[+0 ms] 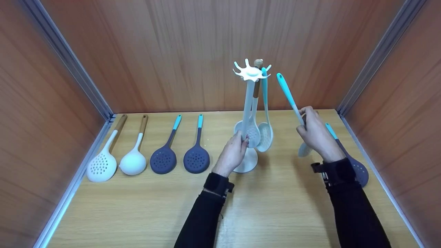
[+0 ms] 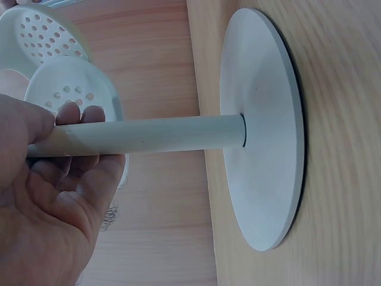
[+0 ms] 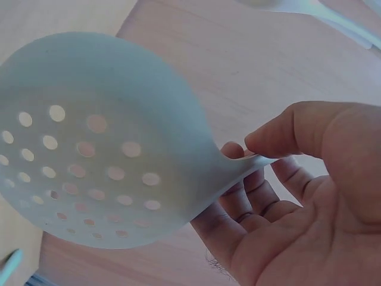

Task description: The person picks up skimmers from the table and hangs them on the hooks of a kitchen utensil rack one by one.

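My left hand (image 1: 231, 151) grips the white pole (image 2: 161, 134) of a utensil stand above its round base (image 2: 262, 131). The stand's top is a ring of curved hooks (image 1: 252, 73). Hanging there are a white skimmer with a wooden handle (image 1: 253, 135) and a white skimmer with a teal handle (image 1: 265, 137), with another pale utensil partly hidden behind the pole. To the right of the stand, my right hand (image 1: 317, 132) pinches a pale skimmer (image 3: 113, 161) by its neck. Its teal handle (image 1: 286, 90) points up and its perforated head hangs low.
Along the left lie a white skimmer (image 1: 102, 167), a white ladle (image 1: 133, 163) and two dark skimmers, one beside the ladle (image 1: 163, 160) and one nearer the stand (image 1: 196, 160). Another dark skimmer (image 1: 360, 170) lies by the right wall, partly behind the right forearm. Wooden panels enclose three sides.
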A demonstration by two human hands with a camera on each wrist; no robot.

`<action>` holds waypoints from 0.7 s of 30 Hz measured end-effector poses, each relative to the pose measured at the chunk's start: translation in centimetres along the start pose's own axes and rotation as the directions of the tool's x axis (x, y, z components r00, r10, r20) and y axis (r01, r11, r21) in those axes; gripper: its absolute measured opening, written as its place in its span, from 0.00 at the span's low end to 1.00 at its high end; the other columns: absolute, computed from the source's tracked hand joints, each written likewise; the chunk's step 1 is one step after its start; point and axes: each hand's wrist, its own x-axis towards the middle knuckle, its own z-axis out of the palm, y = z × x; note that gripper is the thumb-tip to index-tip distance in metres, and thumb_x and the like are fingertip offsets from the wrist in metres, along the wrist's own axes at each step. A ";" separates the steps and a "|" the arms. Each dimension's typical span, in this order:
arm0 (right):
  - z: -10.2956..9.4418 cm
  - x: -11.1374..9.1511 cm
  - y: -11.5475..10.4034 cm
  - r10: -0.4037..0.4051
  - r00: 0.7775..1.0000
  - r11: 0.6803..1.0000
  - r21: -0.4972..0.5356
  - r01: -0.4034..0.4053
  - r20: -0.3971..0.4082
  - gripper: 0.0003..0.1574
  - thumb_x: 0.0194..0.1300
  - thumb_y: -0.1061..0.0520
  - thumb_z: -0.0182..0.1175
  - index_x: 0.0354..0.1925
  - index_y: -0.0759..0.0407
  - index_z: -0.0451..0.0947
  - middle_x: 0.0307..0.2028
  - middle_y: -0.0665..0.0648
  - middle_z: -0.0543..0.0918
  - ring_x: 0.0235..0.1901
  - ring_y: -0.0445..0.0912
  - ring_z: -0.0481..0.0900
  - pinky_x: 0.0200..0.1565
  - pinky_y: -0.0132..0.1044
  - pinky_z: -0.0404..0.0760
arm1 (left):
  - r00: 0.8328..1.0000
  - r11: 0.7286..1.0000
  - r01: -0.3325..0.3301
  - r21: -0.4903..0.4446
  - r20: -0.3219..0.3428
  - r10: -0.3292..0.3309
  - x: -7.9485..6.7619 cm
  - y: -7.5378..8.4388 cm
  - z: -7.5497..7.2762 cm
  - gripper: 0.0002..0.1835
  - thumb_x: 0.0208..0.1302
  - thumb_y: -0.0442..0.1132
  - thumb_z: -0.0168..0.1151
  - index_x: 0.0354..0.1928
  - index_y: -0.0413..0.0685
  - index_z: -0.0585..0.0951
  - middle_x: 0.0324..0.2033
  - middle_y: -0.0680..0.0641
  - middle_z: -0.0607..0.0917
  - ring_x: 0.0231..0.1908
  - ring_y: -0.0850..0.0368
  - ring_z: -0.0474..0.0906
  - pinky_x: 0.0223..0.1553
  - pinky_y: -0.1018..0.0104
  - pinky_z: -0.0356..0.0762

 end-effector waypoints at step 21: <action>-1.1 -2.1 -2.4 -0.092 0.991 0.995 0.013 0.094 -0.095 0.26 0.82 0.71 0.53 0.74 0.71 0.66 0.52 0.69 0.77 0.46 0.58 0.73 0.47 0.51 0.73 | 0.998 0.999 -0.041 0.006 -0.043 0.042 0.1 -0.2 0.3 0.09 0.96 0.39 0.53 0.62 0.43 0.78 0.51 0.41 0.88 0.50 0.49 0.88 0.52 0.52 0.91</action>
